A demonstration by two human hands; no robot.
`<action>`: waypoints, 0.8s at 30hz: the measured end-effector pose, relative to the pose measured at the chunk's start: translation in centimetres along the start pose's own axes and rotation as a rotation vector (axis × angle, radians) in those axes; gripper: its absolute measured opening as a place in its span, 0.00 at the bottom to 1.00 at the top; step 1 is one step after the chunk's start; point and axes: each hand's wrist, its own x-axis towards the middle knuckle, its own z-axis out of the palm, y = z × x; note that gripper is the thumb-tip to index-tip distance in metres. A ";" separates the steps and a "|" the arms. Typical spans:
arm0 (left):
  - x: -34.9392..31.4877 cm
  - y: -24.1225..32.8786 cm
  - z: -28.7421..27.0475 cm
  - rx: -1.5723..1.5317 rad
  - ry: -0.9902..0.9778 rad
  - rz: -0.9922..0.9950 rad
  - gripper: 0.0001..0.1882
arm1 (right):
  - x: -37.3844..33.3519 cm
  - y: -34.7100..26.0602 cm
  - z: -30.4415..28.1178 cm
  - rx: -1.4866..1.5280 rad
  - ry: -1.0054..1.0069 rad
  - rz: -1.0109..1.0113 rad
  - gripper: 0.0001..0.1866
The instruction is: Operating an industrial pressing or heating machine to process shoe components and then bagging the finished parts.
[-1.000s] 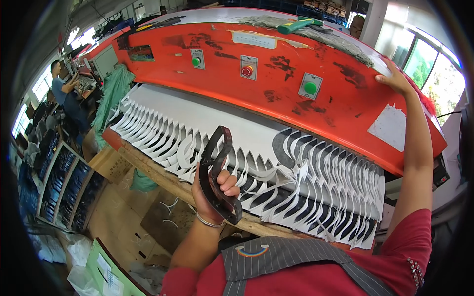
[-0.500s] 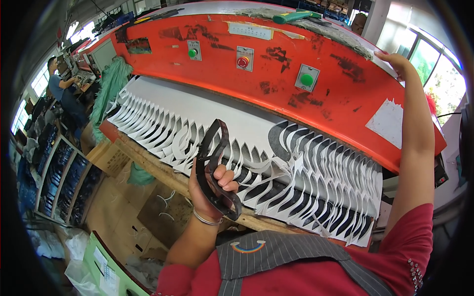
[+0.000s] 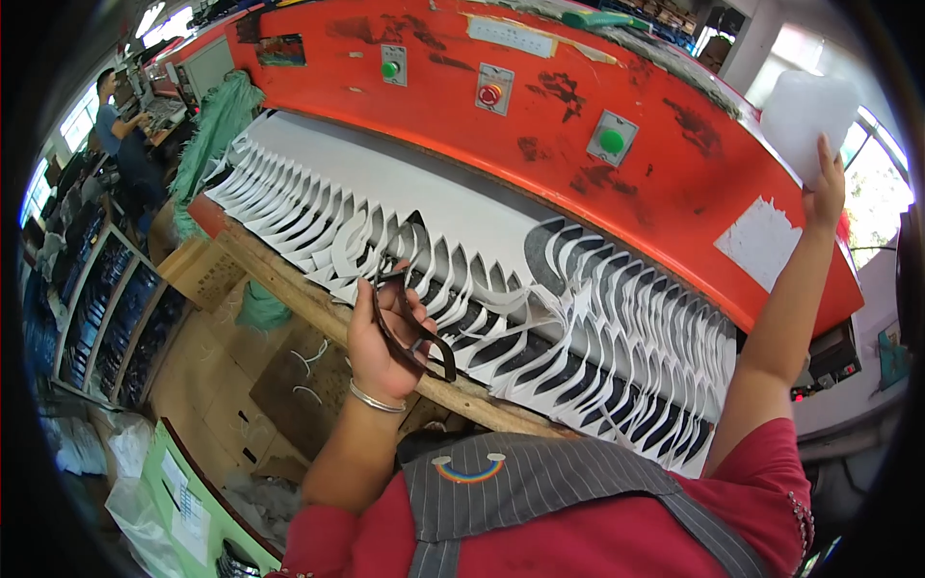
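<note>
My left hand (image 3: pixel 371 358) grips a dark curved cutting die (image 3: pixel 445 358), a narrow closed band with an open middle. It is held over the front edge of a white sheet stack (image 3: pixel 385 173), which is cut into rows of curved strips with black showing between them. On the far right, my raised right hand (image 3: pixel 825 188) holds a whitish, cloudy slab (image 3: pixel 807 120) with rounded corners by its lower edge. I cannot make out its material. It is level with the top of the red press (image 3: pixel 424 106), near its right end.
The press front carries green buttons (image 3: pixel 612 143) and a red knob (image 3: pixel 489 94). A wooden edge (image 3: pixel 482 409) runs before the sheets. At left are a green cloth (image 3: pixel 207 144), a cardboard box (image 3: pixel 204 272), a rack (image 3: pixel 101 318) and a person (image 3: pixel 125 144) farther back.
My right hand has come off the top of the press and now holds up the whitish slab. My left hand with the cutting die has moved slightly down and left, and the die has turned.
</note>
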 end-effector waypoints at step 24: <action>0.6 -5.3 -5.5 0.112 -0.344 -0.175 0.28 | -36.0 4.0 18.4 -0.403 -0.947 0.442 0.29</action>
